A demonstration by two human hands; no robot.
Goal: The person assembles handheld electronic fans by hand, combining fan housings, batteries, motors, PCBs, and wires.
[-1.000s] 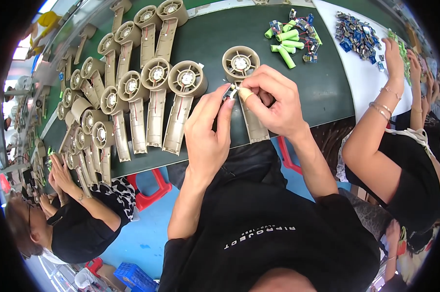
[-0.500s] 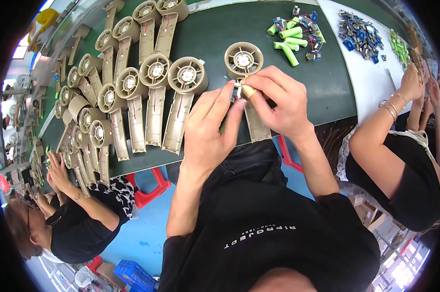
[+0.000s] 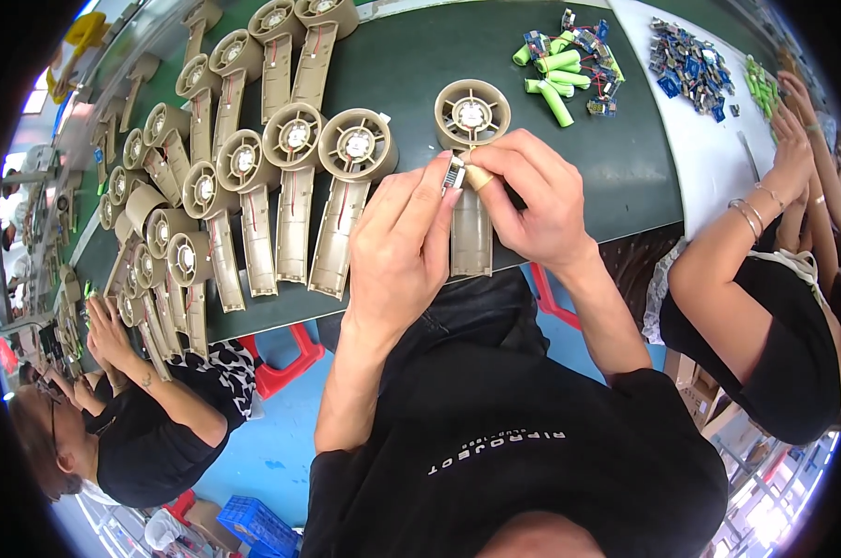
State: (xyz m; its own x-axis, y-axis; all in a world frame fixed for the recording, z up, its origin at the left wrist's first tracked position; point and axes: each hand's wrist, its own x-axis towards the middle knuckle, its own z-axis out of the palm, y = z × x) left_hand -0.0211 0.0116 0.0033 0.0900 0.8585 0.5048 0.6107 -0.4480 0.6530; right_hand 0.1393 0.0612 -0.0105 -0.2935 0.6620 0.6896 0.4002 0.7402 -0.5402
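Observation:
Between the fingertips of my left hand (image 3: 394,237) is a small circuit board (image 3: 453,173) with a pale metal part facing up. My right hand (image 3: 537,197) pinches at the board's upper edge; a tan finger cot (image 3: 477,177) covers one fingertip. What those right fingers grip is too small to make out. Beneath both hands lies a beige handheld fan shell (image 3: 472,244), its round fan head (image 3: 473,113) beyond my fingers and its open handle toward me. My hands hide the middle of this shell.
Several similar fan shells (image 3: 357,147) stand in rows at the left of the dark green table (image 3: 402,70). Green battery cells (image 3: 557,63) wired to boards lie at the upper right. Beyond them, a white surface holds loose blue boards (image 3: 688,67). Co-workers sit on both sides.
The fan shell under my hands has shifted slightly right, its handle turning straighter toward me. The board in my left fingers has tilted. At the right, a co-worker's hands have moved farther away.

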